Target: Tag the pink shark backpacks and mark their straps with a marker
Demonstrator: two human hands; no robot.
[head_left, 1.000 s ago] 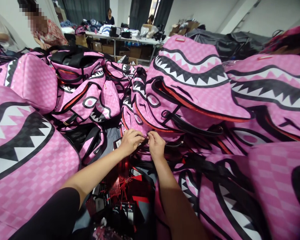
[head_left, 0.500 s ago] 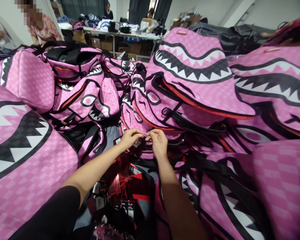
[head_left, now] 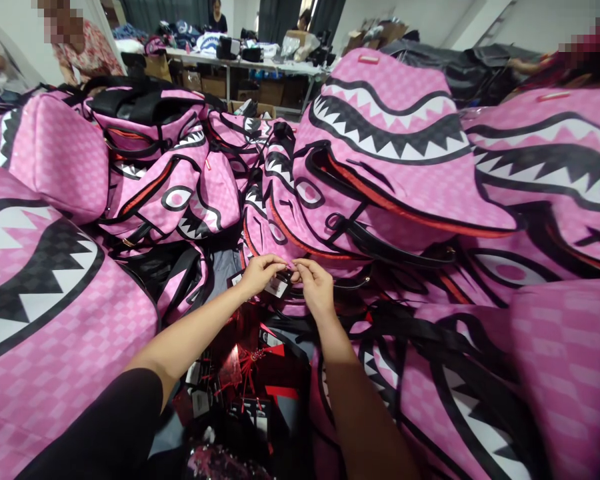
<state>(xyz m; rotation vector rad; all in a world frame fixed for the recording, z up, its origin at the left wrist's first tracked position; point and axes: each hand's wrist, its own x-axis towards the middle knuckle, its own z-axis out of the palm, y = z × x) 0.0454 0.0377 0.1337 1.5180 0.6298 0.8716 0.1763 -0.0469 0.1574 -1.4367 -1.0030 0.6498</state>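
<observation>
In the middle of the view, my left hand (head_left: 261, 275) and my right hand (head_left: 317, 285) meet fingertip to fingertip. Both are closed in a pinch on a small pink piece (head_left: 291, 265), too small to identify. A black-and-white hang tag (head_left: 277, 287) dangles just under my left fingers. Directly behind the hands lies a pink checkered backpack (head_left: 307, 230) with shark eyes and red-lined zips. Below my forearms sits a heap of red and black hang tags (head_left: 250, 363) with red strings.
Pink shark-mouth backpacks are piled on both sides, including a large one at the left (head_left: 70, 320) and a tall one at the right (head_left: 390, 113). Farther back stands a white table (head_left: 280, 69) with goods on it. Several other people are around the room.
My hands stay in nearly the same place, still pinching. The pink piece and the hang tag below show a little more now. The view has shifted slightly.
</observation>
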